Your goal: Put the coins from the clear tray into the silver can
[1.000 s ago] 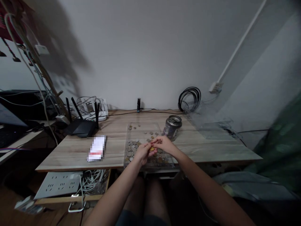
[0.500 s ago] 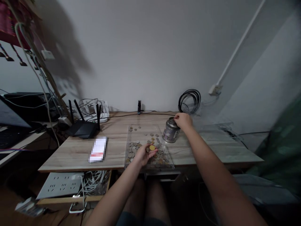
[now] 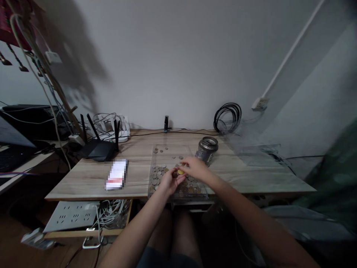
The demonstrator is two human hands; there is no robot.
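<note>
My left hand (image 3: 170, 181) is palm up over a shallow clear tray (image 3: 164, 157), its fingers curled around coins. A gold-coloured coin (image 3: 180, 172) shows at its fingertips. From the right, my right hand (image 3: 193, 168) meets it, thumb and fingertips closed on that same coin; the exact grip is partly hidden. Loose silver and brassy coins (image 3: 155, 176) lie scattered in the tray beneath both hands. Just behind the right wrist stands a round metal tin (image 3: 208, 149) with a slot in its lid, partly covered by the hand.
A phone (image 3: 117, 174) lies left of the tray, near a black router (image 3: 99, 149) with antennas. At the back are a small black bottle (image 3: 166, 123) and coiled black cable (image 3: 227, 117). Clear plastic (image 3: 251, 149) sits at right. Below the desk, an open drawer (image 3: 111, 235) holds white cables.
My right hand has left the tin's lid and come down left to the gold coin in my left hand. The left hand has stayed nearly in place over the tray.
</note>
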